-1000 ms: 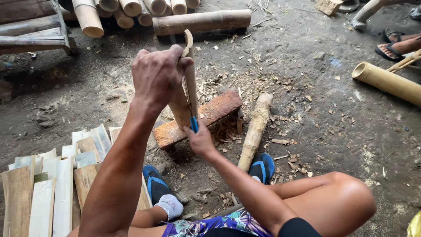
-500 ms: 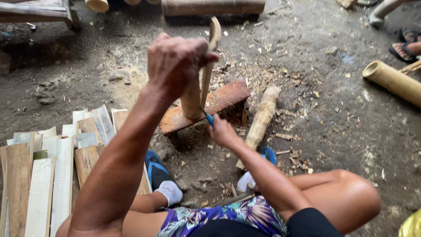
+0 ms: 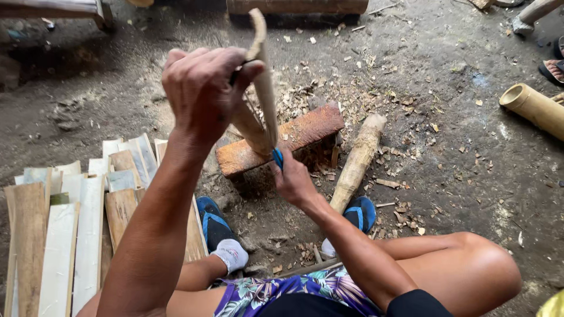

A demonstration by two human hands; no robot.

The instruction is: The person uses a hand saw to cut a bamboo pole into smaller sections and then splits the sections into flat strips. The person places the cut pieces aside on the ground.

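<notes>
My left hand (image 3: 202, 97) is raised and grips the upper part of a short bamboo piece (image 3: 254, 126) that stands on a reddish wooden block (image 3: 305, 132). A thin strip (image 3: 264, 76) is split away from the piece and curves up past my fingers. My right hand (image 3: 294, 181) is low beside the block. It holds a blue-handled knife (image 3: 277, 157) at the foot of the split. The blade is hidden in the bamboo.
A rough wooden club (image 3: 358, 158) lies right of the block. Flat bamboo slats (image 3: 70, 223) are stacked at the left. A bamboo tube (image 3: 537, 108) lies at the right, near another person's sandalled foot (image 3: 552, 67). Chips cover the dirt floor.
The strip has opened wider from the bamboo piece and the knife sits lower, near the block. Both hands keep their grips. The camera has tilted down slightly.
</notes>
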